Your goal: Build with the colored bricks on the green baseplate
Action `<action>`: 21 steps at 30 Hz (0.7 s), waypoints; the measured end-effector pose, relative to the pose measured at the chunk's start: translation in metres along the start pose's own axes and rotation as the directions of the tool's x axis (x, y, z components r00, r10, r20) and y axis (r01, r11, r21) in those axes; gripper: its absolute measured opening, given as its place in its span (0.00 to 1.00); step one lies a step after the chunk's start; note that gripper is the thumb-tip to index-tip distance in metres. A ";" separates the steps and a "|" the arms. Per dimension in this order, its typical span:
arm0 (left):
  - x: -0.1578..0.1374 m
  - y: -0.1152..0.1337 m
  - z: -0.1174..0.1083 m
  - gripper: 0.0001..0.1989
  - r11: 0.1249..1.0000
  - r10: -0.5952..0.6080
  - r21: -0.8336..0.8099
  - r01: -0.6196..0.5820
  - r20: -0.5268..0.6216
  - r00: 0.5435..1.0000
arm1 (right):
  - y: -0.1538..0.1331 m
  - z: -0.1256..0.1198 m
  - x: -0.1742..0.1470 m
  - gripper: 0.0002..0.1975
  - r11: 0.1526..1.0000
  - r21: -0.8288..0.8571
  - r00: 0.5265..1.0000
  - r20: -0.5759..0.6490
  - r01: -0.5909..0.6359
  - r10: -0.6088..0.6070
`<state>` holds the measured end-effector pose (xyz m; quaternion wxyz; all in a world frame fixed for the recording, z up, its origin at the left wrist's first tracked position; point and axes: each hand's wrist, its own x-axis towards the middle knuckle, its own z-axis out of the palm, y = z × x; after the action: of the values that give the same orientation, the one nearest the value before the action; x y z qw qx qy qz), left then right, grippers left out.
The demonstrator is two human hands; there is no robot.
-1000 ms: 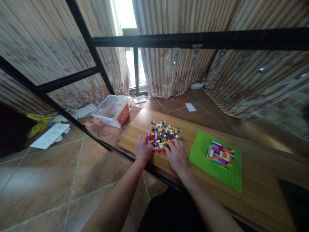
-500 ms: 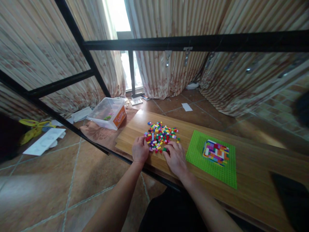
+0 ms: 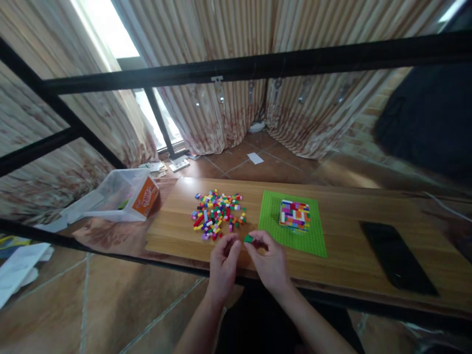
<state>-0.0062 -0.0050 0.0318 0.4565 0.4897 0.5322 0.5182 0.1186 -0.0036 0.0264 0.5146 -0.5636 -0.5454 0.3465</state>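
Note:
Between the thumb and fingertips of my right hand (image 3: 271, 260) is a small green toy brick (image 3: 248, 239), held just above the table's near edge. Close beside it, my left hand (image 3: 224, 265) has its thumb and fingers curled together in a pinch. Whatever lies in that pinch, if anything, is hidden by the fingers. Beyond my left hand spreads a loose pile of small coloured bricks (image 3: 217, 211). To the right, a green baseplate (image 3: 269, 226) carries a multicoloured block of joined bricks (image 3: 295, 215).
The wooden table (image 3: 342, 231) has a black phone-like slab (image 3: 398, 258) on its right part. A clear plastic box (image 3: 110, 194) with an orange label stands off the table's left end. A black metal rail (image 3: 236, 69) crosses in front of the curtains.
My right hand has lifted the green brick out of the pile towards me. My left hand has left the pile's edge and come beside it. The view has swung right.

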 end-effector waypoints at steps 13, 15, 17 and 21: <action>-0.023 0.009 0.027 0.09 0.993 -0.115 0.008 0.118 0.306 0.945 | -0.006 -0.054 -0.030 0.07 0.957 0.177 0.968 0.140 -0.230 0.207; -0.029 0.009 0.030 0.09 0.990 -0.139 0.041 0.133 0.341 0.930 | -0.005 -0.059 -0.035 0.06 0.940 0.205 0.958 0.146 -0.273 0.246; -0.032 0.008 0.033 0.10 0.988 -0.153 0.063 0.140 0.362 0.920 | -0.002 -0.063 -0.039 0.06 0.922 0.241 0.949 0.153 -0.305 0.274; -0.036 0.003 0.040 0.11 0.984 -0.172 0.106 0.142 0.373 0.912 | 0.003 -0.072 -0.046 0.07 0.911 0.256 0.943 0.167 -0.324 0.288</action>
<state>0.0374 -0.0371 0.0319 0.5722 0.5536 0.4904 0.3544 0.1806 -0.0621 0.0327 0.4931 -0.5407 -0.4267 0.5315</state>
